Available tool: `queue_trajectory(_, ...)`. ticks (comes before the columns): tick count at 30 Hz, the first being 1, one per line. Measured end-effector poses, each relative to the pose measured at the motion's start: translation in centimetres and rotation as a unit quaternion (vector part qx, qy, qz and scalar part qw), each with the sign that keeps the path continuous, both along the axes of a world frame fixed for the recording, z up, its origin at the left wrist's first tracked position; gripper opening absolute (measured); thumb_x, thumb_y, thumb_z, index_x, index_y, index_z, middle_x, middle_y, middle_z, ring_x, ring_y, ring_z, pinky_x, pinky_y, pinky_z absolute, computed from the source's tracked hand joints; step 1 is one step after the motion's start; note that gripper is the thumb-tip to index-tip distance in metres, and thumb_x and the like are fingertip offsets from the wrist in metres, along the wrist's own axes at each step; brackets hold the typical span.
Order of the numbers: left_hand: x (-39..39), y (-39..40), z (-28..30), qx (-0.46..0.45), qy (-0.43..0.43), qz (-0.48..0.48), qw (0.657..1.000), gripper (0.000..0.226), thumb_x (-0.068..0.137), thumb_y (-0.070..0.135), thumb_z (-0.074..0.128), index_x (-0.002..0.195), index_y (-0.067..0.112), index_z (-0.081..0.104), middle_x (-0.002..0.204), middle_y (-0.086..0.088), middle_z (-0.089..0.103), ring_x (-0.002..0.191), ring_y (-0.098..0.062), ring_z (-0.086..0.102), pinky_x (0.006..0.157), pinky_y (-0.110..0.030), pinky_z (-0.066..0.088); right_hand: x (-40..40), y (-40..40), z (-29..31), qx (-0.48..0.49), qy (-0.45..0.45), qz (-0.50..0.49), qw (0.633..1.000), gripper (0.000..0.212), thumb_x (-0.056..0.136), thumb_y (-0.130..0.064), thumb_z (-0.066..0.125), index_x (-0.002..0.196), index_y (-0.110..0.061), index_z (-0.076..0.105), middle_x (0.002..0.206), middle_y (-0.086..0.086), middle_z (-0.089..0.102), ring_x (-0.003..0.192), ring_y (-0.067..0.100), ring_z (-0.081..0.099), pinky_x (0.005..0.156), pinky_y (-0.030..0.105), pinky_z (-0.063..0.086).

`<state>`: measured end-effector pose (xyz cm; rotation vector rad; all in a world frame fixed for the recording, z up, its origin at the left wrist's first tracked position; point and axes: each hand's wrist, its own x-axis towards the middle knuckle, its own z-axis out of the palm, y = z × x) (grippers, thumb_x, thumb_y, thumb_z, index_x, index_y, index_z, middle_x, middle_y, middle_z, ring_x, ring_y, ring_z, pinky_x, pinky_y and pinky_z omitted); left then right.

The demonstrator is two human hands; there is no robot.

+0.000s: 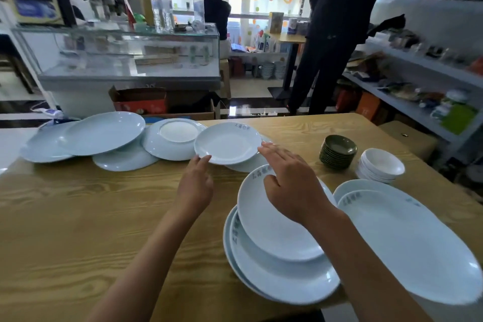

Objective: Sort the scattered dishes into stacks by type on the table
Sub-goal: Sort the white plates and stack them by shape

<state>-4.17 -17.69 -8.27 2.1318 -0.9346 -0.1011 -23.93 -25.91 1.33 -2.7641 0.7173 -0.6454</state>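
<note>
White small plate [228, 143] between left grip [194, 185] and right grip [292, 185]

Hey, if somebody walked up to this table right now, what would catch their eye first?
Probably the two hands at the middle: the left hand holds the near rim of a small white plate while the right hand reaches toward its other edge, fingers straight. Next, the jumble of overlapping white plates along the far left edge, one upside down. Tidy stacks of dark saucers and white bowls stand at far right.
</note>
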Motion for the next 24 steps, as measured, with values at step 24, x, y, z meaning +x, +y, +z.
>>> queue_trajectory(24,0.2,-1.2,1.7,-0.213,0.085,0.068,0.971,0.034,0.079,0.022,0.077,0.110,0.011,0.070,0.101,0.003,0.072,0.091,-0.005,0.066,0.077,-0.007,0.047,-0.2,-1.5,-1.7,0.056,-0.040,-0.014,0.998,0.043,0.094,-0.021,0.050,0.137,-0.019,0.051,0.148,-0.003,0.044,0.139,0.013,0.035,0.107,0.019,0.020)
